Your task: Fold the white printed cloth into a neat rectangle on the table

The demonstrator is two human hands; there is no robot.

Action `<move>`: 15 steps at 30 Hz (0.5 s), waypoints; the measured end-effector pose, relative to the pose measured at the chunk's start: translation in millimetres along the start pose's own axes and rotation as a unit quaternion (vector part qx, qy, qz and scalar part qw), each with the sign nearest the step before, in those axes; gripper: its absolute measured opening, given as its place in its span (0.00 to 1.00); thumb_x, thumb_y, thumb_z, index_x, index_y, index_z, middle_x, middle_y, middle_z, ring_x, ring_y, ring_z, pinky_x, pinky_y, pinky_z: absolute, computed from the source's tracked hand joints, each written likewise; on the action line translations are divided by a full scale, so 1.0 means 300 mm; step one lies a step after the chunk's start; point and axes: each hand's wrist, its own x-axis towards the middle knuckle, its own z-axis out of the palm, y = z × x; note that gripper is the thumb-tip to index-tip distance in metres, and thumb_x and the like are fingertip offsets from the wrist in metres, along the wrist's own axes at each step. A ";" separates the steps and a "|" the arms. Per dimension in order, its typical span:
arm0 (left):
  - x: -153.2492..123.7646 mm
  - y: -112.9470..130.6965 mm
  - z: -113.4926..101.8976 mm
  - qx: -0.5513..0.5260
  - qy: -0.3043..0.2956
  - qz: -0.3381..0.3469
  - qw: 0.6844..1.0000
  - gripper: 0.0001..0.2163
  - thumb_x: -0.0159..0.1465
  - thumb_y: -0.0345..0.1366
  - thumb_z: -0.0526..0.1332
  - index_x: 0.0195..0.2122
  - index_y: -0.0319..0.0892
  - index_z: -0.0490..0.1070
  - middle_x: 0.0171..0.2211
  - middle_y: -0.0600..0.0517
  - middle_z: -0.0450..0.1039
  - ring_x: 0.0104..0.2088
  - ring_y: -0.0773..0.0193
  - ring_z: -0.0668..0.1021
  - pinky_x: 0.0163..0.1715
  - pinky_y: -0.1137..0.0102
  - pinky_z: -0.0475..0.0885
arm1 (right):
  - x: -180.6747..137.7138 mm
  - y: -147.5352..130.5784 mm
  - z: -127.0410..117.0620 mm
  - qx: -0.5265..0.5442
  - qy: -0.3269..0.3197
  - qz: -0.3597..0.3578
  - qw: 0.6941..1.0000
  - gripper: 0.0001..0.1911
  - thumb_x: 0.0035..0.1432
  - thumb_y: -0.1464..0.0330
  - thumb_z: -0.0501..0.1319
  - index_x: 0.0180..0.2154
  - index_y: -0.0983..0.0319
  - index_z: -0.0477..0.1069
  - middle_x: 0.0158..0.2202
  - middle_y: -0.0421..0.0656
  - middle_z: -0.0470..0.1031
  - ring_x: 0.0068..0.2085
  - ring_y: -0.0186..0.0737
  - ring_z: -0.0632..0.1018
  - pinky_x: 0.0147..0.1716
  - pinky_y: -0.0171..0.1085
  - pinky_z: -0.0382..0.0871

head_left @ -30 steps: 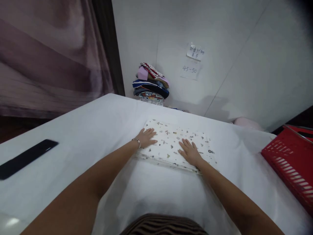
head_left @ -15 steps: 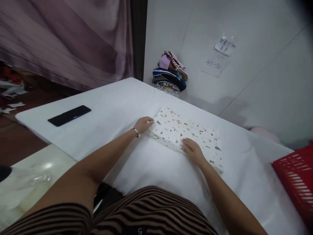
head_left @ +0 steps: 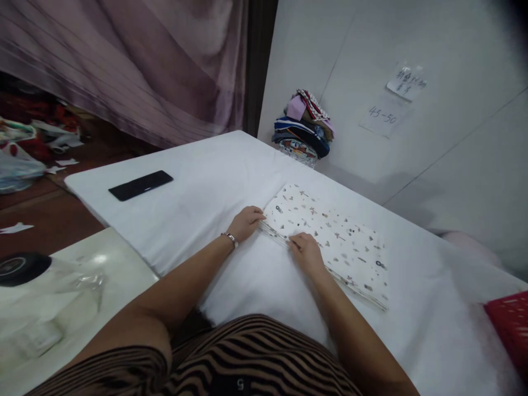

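A folded white cloth (head_left: 334,231) with a small scattered print lies flat on the white-covered table, its layers showing along the near edge. My left hand (head_left: 247,223), with a metal bracelet at the wrist, pinches the cloth's near-left corner. A short way to the right along the same edge, my right hand (head_left: 306,253) has its fingers curled onto the layers. Its fingertips are partly hidden against the cloth, but they appear closed on the edge.
A black phone-like slab (head_left: 141,185) lies on the left of the table (head_left: 214,165). Against the wall stands a stack of folded fabrics (head_left: 303,129). A red basket (head_left: 509,324) is at the right edge. Clear plastic (head_left: 78,286) lies on a lower surface at left.
My right hand has slid left along the cloth's near edge, closer to my left hand, and its fingers have curled in. The camera view has turned slightly left.
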 end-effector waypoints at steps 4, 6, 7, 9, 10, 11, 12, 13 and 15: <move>-0.011 0.007 0.001 0.030 -0.008 0.058 0.998 0.14 0.57 0.28 0.51 0.39 0.45 0.75 0.47 0.50 0.69 0.48 0.63 0.70 0.49 0.66 0.66 | -0.003 -0.010 0.009 -0.005 0.006 0.011 1.000 0.15 0.62 0.63 0.51 0.40 0.58 0.75 0.37 0.45 0.73 0.40 0.41 0.71 0.41 0.38 0.63; -0.011 0.011 -0.001 0.044 -0.013 0.085 0.995 0.13 0.58 0.29 0.52 0.39 0.44 0.75 0.47 0.48 0.69 0.49 0.62 0.69 0.50 0.65 0.66 | -0.005 -0.010 0.015 0.002 0.014 0.016 1.000 0.15 0.62 0.64 0.51 0.40 0.58 0.75 0.37 0.45 0.73 0.40 0.41 0.70 0.41 0.38 0.63; -0.009 0.013 -0.002 0.053 -0.021 0.096 0.994 0.13 0.59 0.31 0.53 0.40 0.44 0.75 0.48 0.48 0.69 0.49 0.61 0.69 0.50 0.64 0.65 | -0.005 -0.009 0.017 0.006 0.017 0.018 1.000 0.15 0.62 0.64 0.50 0.40 0.58 0.75 0.37 0.45 0.73 0.40 0.41 0.70 0.41 0.38 0.63; -0.003 0.019 -0.004 0.072 -0.043 0.111 0.990 0.12 0.60 0.33 0.53 0.40 0.45 0.74 0.48 0.48 0.69 0.50 0.60 0.68 0.51 0.62 0.64 | -0.006 -0.009 0.023 0.008 0.020 0.022 1.000 0.15 0.63 0.64 0.50 0.40 0.58 0.75 0.37 0.45 0.73 0.40 0.41 0.70 0.41 0.38 0.63; 0.000 0.021 -0.004 0.079 -0.055 0.113 0.989 0.11 0.61 0.34 0.53 0.40 0.46 0.74 0.48 0.49 0.69 0.50 0.59 0.68 0.51 0.61 0.64 | -0.007 -0.010 0.026 0.008 0.020 0.024 0.999 0.15 0.63 0.64 0.50 0.40 0.58 0.75 0.37 0.45 0.73 0.40 0.41 0.70 0.41 0.38 0.63; 0.003 0.024 -0.004 0.084 -0.065 0.113 0.988 0.11 0.61 0.35 0.53 0.40 0.46 0.74 0.48 0.49 0.69 0.50 0.59 0.68 0.51 0.60 0.64 | -0.007 -0.010 0.028 0.007 0.022 0.025 0.999 0.15 0.63 0.64 0.50 0.40 0.58 0.75 0.37 0.45 0.72 0.40 0.41 0.70 0.41 0.38 0.63; 0.005 0.026 -0.004 0.087 -0.071 0.111 0.987 0.11 0.62 0.35 0.53 0.40 0.47 0.74 0.48 0.49 0.69 0.50 0.59 0.68 0.51 0.60 0.63 | -0.007 -0.010 0.030 0.007 0.023 0.025 0.999 0.15 0.63 0.65 0.50 0.39 0.58 0.75 0.37 0.45 0.72 0.40 0.41 0.70 0.41 0.38 0.63; 0.007 0.027 -0.003 0.088 -0.074 0.110 0.987 0.11 0.62 0.35 0.53 0.40 0.46 0.74 0.48 0.49 0.69 0.50 0.59 0.68 0.51 0.60 0.63 | -0.007 -0.009 0.032 0.007 0.024 0.025 0.999 0.15 0.62 0.65 0.50 0.39 0.58 0.75 0.36 0.45 0.72 0.40 0.41 0.70 0.41 0.38 0.63; 0.009 0.026 -0.003 0.087 -0.077 0.111 0.987 0.12 0.63 0.35 0.52 0.40 0.46 0.74 0.47 0.48 0.69 0.50 0.59 0.68 0.50 0.61 0.63 | -0.007 -0.007 0.037 0.006 0.025 0.026 0.999 0.15 0.63 0.65 0.49 0.38 0.59 0.75 0.36 0.45 0.72 0.40 0.41 0.70 0.41 0.38 0.63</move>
